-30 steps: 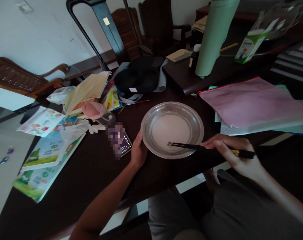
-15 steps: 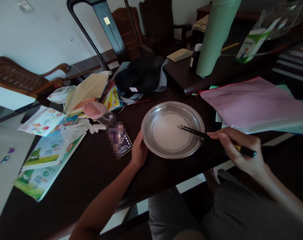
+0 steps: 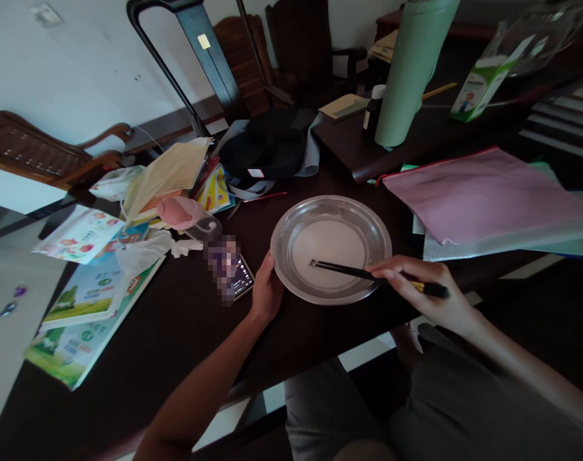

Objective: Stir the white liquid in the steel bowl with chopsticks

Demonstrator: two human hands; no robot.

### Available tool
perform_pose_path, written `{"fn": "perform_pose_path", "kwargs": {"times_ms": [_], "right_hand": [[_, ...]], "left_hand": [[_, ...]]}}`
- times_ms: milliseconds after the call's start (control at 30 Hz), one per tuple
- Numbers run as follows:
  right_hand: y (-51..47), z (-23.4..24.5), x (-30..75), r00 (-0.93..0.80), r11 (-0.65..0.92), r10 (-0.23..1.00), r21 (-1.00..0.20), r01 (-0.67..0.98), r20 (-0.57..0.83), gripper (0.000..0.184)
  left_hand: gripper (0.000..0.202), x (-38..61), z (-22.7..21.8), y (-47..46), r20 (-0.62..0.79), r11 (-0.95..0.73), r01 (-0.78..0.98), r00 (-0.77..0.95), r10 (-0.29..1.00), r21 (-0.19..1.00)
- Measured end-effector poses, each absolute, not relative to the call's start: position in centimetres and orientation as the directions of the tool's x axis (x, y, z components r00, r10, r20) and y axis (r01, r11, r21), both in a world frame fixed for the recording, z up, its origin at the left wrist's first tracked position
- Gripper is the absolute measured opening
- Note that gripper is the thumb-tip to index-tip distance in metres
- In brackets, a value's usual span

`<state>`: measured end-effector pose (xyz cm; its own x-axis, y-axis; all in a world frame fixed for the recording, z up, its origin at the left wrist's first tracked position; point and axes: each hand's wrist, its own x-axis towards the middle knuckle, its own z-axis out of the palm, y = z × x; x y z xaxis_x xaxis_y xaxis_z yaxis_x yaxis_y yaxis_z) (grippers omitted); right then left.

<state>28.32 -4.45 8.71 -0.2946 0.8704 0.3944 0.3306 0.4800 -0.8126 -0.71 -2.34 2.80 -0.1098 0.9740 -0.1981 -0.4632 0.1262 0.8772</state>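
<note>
A round steel basin (image 3: 286, 272) stands on the dark table with a cloudy, whitish liquid (image 3: 330, 243) in its bottom. My left hand (image 3: 267, 291) grips the basin's left rim, its fingers partly hidden beneath the edge. In my right hand (image 3: 421, 288) is a pair of black chopsticks (image 3: 344, 269) with gold bands near the rear ends. They reach over the right side of the basin, their tips close together at the middle of the liquid. Whether anything is pinched between the tips I cannot tell.
Left of the basin lies a lit phone (image 3: 241, 275), with a pink-topped clear bottle (image 3: 180, 212) and several booklets (image 3: 84, 294) beyond. A pink zip pouch (image 3: 484, 195) lies to the right. Behind are a black bag (image 3: 265, 144) and a tall green flask (image 3: 411, 77).
My right hand has moved left, carrying the chopsticks from the basin's right side toward its middle, tips slightly lower. The left hand stays at the rim.
</note>
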Motion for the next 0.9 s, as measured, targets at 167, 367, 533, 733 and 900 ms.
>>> {"fn": "perform_pose_path", "kwargs": {"times_ms": [167, 367, 533, 733, 900], "right_hand": [[-3.7, 7.5, 28.4, -0.319, 0.549, 0.833, -0.745, 0.380, 0.452, 0.015], [-4.7, 9.3, 30.1, -0.183, 0.542, 0.827, -0.667, 0.512, 0.532, 0.020], [-5.9, 10.2, 30.9, -0.124, 0.500, 0.857, -0.749, 0.434, 0.500, 0.029], [-5.3, 9.4, 29.2, -0.265, 0.487, 0.870, -0.808, 0.332, 0.416, 0.024], [-4.1, 7.6, 28.1, -0.331, 0.525, 0.844, -0.775, 0.352, 0.422, 0.014]], "left_hand": [[0.037, -0.7, 2.8, -2.3, -0.195, 0.122, -0.473, -0.109, 0.975, 0.873], [0.036, -0.6, 2.9, -2.4, -0.184, 0.118, -0.467, -0.100, 0.978, 0.877], [0.037, -0.6, 3.0, -2.4, -0.182, 0.113, -0.480, -0.100, 0.978, 0.870], [0.038, -0.7, 2.9, -2.4, -0.197, 0.126, -0.465, -0.106, 0.975, 0.876], [0.037, -0.7, 3.0, -2.4, -0.182, 0.116, -0.467, -0.100, 0.978, 0.876]]}}
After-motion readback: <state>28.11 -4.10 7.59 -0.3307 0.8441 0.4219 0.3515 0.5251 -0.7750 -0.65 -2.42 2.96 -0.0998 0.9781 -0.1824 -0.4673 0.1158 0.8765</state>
